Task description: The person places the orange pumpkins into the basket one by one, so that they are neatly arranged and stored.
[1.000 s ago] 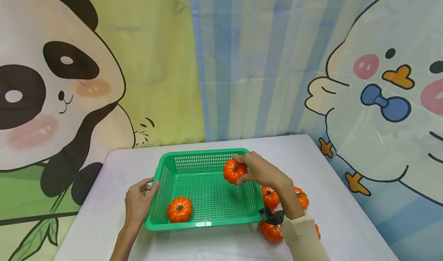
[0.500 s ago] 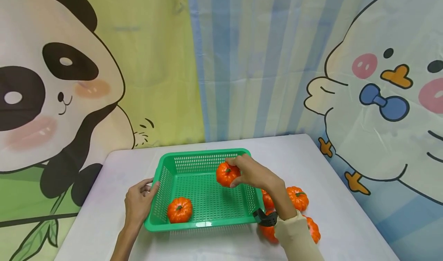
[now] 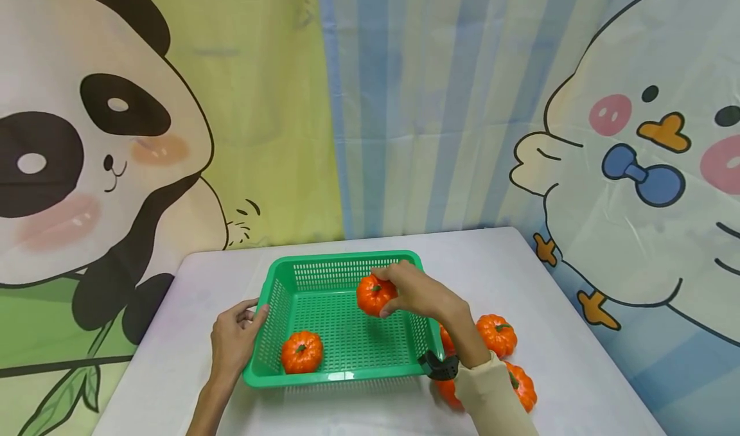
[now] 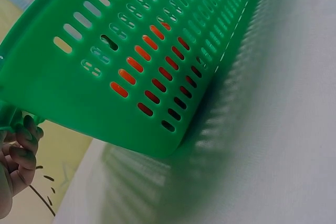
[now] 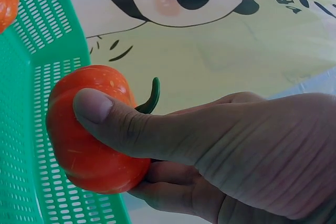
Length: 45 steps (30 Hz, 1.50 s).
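The right hand [image 3: 424, 295] grasps an orange-red pumpkin [image 3: 374, 298] between thumb and fingers, above the green basket [image 3: 347, 254], at about two o'clock from its middle; the left hand [image 3: 234, 343] grips the basket's end at nine o'clock, fingers curled at the rim. To put the pumpkin down well, it seems best to keep that left grip steady so the basket cannot slide, lower straight down, and loosen only once the base meets the perforated floor, stem upward, well apart from the second pumpkin [image 3: 302, 352] lying inside at eight o'clock. A drop from height could make the round, glossy thing roll. Hard to make out is the gap beneath the held pumpkin, and most of the right fingers are behind it. Toward three and four o'clock, on the white table [image 3: 474, 256], the right arm and dark wristband [image 3: 438, 365] partly cover some of the loose pumpkins [image 3: 497, 335]. The left wrist view gives only slivers of orange through the basket's slots.
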Tool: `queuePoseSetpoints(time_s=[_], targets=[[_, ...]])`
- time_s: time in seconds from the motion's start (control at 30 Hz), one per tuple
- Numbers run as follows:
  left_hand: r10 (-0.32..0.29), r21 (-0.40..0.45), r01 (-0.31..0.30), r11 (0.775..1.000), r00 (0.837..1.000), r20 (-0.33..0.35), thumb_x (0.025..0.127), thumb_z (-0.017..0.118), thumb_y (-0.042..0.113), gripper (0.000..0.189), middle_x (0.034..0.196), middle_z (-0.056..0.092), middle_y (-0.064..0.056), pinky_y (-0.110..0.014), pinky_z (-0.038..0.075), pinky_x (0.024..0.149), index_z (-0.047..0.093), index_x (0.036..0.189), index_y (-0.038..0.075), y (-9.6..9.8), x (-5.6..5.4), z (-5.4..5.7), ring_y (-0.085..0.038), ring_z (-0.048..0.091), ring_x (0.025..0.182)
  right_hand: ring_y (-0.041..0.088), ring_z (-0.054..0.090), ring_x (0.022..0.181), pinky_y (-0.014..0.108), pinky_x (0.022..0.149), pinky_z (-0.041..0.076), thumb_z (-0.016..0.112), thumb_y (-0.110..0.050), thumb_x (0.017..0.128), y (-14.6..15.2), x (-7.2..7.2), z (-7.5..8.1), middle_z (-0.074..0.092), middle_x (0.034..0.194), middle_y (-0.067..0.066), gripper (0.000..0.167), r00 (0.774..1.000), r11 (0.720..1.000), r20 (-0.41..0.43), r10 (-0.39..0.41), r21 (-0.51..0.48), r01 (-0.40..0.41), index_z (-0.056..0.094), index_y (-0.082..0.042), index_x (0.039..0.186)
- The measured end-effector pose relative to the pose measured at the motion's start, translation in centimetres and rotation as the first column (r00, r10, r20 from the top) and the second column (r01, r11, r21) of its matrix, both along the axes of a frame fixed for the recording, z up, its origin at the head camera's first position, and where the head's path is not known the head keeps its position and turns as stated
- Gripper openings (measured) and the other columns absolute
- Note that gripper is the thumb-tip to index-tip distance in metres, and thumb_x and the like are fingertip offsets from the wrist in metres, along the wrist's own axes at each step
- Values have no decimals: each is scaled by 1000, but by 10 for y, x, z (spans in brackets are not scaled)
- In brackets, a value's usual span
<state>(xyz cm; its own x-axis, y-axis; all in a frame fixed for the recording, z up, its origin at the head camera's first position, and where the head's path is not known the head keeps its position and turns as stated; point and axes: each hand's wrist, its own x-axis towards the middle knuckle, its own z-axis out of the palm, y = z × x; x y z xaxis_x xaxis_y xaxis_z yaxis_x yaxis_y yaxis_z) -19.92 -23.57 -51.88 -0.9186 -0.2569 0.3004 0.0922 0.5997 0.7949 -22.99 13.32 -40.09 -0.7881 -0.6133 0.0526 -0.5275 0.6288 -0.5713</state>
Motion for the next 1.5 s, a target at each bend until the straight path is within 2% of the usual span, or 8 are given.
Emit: queuePoseSetpoints(time_s=[0.23, 0.4, 0.63, 0.9, 1.27, 1.5], targets=[[0, 1, 0, 1000, 1000, -5, 104, 78, 24, 34, 79, 75, -11, -25, 47, 62, 79, 126, -2, 0, -1, 0, -4, 59, 60, 23, 58, 110, 44, 102, 53, 96, -9, 82, -8, -1, 0, 78, 120, 3, 58, 1000, 1000, -7, 12, 7, -12, 75, -5, 135], [2, -7, -2, 1000, 1000, -5, 104, 77, 24, 34, 78, 75, -10, -25, 47, 62, 80, 126, -1, 0, -3, -1, -4, 59, 60, 20, 59, 103, 42, 99, 51, 97, -12, 82, -15, -5, 0, 77, 111, -1, 48, 998, 999, -42, 47, 27, -46, 76, -9, 126], [-9, -6, 9, 1000, 1000, -10, 104, 78, 24, 34, 78, 75, -10, -25, 47, 63, 80, 125, -2, 1, -5, 2, -5, 59, 60, 18, 62, 93, 31, 89, 55, 98, -12, 81, -25, -12, 3, 76, 101, -3, 40, 993, 995, -73, 98, 44, -95, 76, -10, 114], [-1, -9, 1, 1000, 1000, 0, 104, 78, 25, 35, 80, 76, -11, -25, 47, 64, 79, 126, -2, -1, -2, 2, -4, 60, 62, 18, 59, 98, 33, 91, 53, 97, -15, 83, -44, -17, 4, 75, 103, -3, 40, 992, 991, -52, 117, 76, -113, 76, -11, 116], [-7, 7, 7, 1000, 1000, -4, 104, 77, 24, 34, 81, 77, -11, -24, 49, 63, 79, 127, -1, -3, -2, -1, -4, 61, 61, 12, 58, 81, 21, 76, 52, 98, -14, 81, -79, -29, 3, 74, 95, -1, 36, 979, 977, -37, 201, 73, -198, 75, -8, 109], [-10, 13, 10, 1000, 1000, -1, 104, 77, 24, 35, 80, 77, -12, -25, 49, 61, 78, 127, -2, -2, -2, -3, -4, 62, 61, 12, 56, 83, 20, 76, 51, 99, -15, 81, -91, -31, -1, 73, 95, -1, 37, 981, 976, -32, 193, 108, -189, 75, -9, 108]])
